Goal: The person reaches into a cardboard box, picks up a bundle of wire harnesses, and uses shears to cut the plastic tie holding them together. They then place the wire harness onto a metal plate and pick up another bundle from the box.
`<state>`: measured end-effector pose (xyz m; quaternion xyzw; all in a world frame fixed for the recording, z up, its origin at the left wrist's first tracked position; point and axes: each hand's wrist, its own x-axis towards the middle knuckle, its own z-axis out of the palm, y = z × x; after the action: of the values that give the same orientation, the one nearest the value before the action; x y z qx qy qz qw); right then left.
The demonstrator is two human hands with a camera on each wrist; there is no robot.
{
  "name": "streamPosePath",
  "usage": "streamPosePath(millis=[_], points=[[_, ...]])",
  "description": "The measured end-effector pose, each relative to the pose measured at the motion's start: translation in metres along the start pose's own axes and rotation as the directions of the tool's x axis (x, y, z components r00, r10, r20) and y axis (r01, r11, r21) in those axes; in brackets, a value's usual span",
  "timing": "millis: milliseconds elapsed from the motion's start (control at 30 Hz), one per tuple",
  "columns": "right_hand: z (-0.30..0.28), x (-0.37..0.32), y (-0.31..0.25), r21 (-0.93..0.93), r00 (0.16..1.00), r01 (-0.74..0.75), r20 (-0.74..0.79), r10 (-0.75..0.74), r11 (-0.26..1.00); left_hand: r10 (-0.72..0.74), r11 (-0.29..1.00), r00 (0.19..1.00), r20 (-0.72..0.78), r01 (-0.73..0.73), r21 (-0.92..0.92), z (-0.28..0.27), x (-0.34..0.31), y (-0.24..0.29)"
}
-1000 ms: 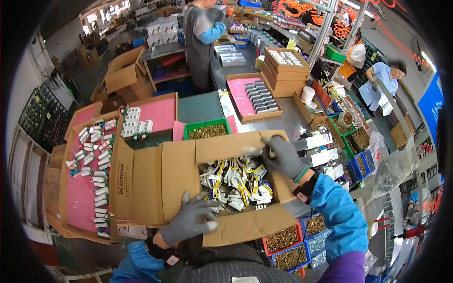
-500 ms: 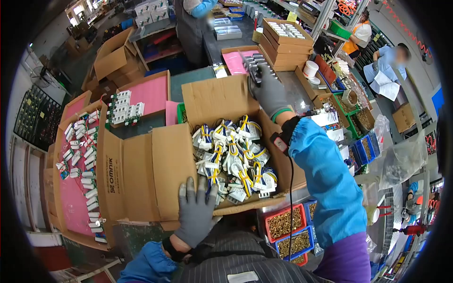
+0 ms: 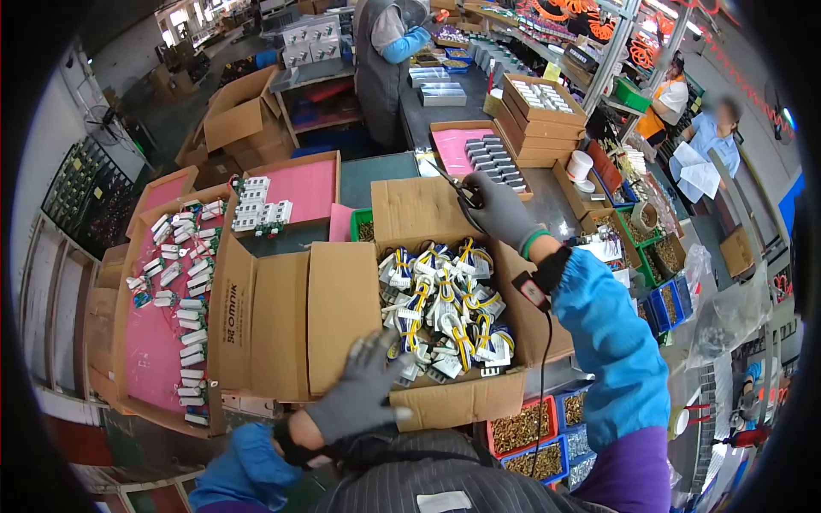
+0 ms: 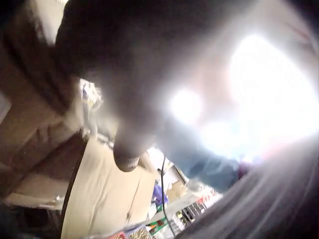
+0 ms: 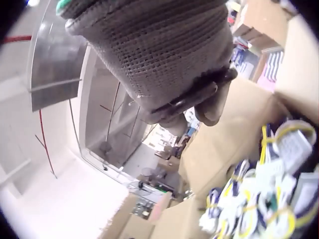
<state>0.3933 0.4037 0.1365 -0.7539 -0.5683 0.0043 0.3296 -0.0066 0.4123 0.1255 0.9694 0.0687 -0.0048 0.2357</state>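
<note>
An open cardboard box [image 3: 342, 321] stands in front of me, filled with white plastic connectors on bundled wires [image 3: 445, 308], tied with yellow bands. My gloved right hand [image 3: 505, 209] is raised over the box's back right corner and grips black-handled scissors [image 3: 469, 198], their thin blades pointing up and left. In the right wrist view the dark handles lie across the curled fingers. My gloved left hand [image 3: 359, 389] is at the front left of the box, fingers spread over its edge and holding nothing. The left wrist view is mostly dark and glare.
To the left is a pink-lined tray [image 3: 150, 350] of white parts. Behind the box lie another pink-lined tray [image 3: 304, 192] and a tray of grey parts [image 3: 449, 141]. Bins of brass screws [image 3: 522, 427] sit at front right. A cable [image 3: 545, 385] hangs from my right wrist.
My right hand has risen from the box's right side to above its back corner with the scissors. The back flap now stands up. My left hand has shifted on the front left edge.
</note>
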Motion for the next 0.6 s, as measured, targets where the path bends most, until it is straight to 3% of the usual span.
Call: streamPosePath(millis=[67, 133, 200, 267, 300, 333, 400, 433, 500, 533, 600], points=[[-0.005, -0.021, -0.005, 0.049, 0.999, 0.052, -0.011, -0.051, 0.997, -0.078, 0.997, 0.995, 0.057, 0.078, 0.001, -0.026, 0.003, -0.006], [-0.013, -0.050, -0.024, 0.366, 0.970, -0.227, 0.169, 0.175, 0.902, -0.168, 0.973, 0.968, 0.187, 0.193, -0.124, -0.059, 0.017, 0.001], [-0.032, -0.077, -0.064, 0.601, 0.836, -0.549, 0.390, 0.386, 0.582, -0.182, 0.980, 0.956, 0.228, 0.195, -0.033, -0.078, 0.036, 0.011], [-0.014, -0.100, -0.036, 0.716, 0.824, -0.566, 0.478, 0.303, 0.408, -0.189, 0.972, 0.915, 0.356, 0.227, -0.067, -0.081, 0.057, 0.005], [-0.020, -0.113, -0.037, 0.688, 0.786, -0.617, 0.557, 0.267, 0.382, -0.098, 0.992, 0.956, 0.276, 0.116, -0.047, -0.077, 0.066, -0.002], [-0.017, -0.123, -0.038, 0.688, 0.789, -0.614, 0.554, 0.266, 0.386, -0.098, 0.992, 0.957, 0.271, 0.114, -0.046, -0.078, 0.077, -0.002], [-0.009, -0.139, -0.038, 0.697, 0.682, -0.712, 0.654, 0.327, 0.090, -0.101, 0.963, 0.980, 0.174, 0.141, -0.232, -0.082, 0.105, 0.000], [-0.013, -0.145, -0.045, 0.678, 0.659, -0.733, 0.684, 0.312, 0.060, -0.095, 0.964, 0.979, 0.178, 0.135, -0.229, -0.072, 0.120, -0.007], [-0.012, -0.148, -0.044, 0.692, 0.666, -0.721, 0.679, 0.308, 0.036, -0.198, 0.709, 0.971, 0.132, 0.235, -0.665, -0.044, 0.155, -0.027], [-0.011, -0.148, -0.041, 0.699, 0.672, -0.715, 0.678, 0.298, 0.019, -0.183, 0.711, 0.974, 0.135, 0.226, -0.666, -0.038, 0.168, -0.028], [-0.006, -0.151, -0.033, 0.714, 0.672, -0.700, 0.662, 0.331, -0.007, -0.293, 0.506, 0.943, 0.156, 0.292, -0.812, -0.026, 0.193, -0.030]])
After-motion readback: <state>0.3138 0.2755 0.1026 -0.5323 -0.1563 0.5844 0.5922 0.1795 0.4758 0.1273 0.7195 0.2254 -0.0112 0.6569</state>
